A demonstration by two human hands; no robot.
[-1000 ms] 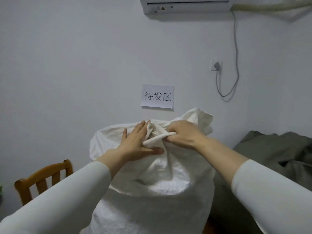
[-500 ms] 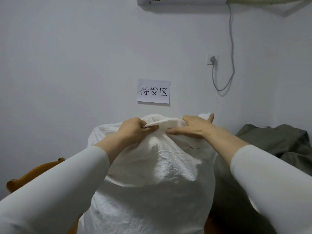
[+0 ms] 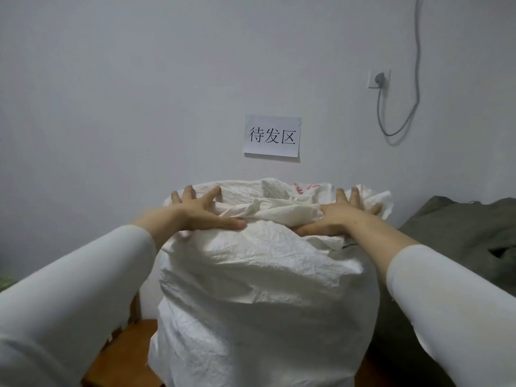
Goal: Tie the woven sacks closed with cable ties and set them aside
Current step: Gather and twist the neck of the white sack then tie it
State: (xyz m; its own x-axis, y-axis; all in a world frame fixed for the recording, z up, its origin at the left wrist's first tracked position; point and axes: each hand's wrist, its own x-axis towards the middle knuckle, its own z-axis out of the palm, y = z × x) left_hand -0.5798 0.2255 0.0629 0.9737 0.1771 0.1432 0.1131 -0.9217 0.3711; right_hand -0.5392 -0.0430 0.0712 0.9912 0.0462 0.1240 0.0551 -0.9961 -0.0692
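Palms down: left hand (image 3: 201, 212) and right hand (image 3: 344, 216) press flat on the folded mouth of the upright woven sack (image 3: 262, 275), fingers (image 3: 189, 192) spread straight, nothing gripped.

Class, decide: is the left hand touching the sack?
Touching. Head view: left hand spread on the sack, thumb pressing its bunched fabric.

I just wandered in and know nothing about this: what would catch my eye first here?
A big white woven sack fills the middle, its crumpled mouth folded over on top. The left hand and right hand press on that fold with fingers spread, one at each end. On the wall just above hangs a paper sign with printed characters.
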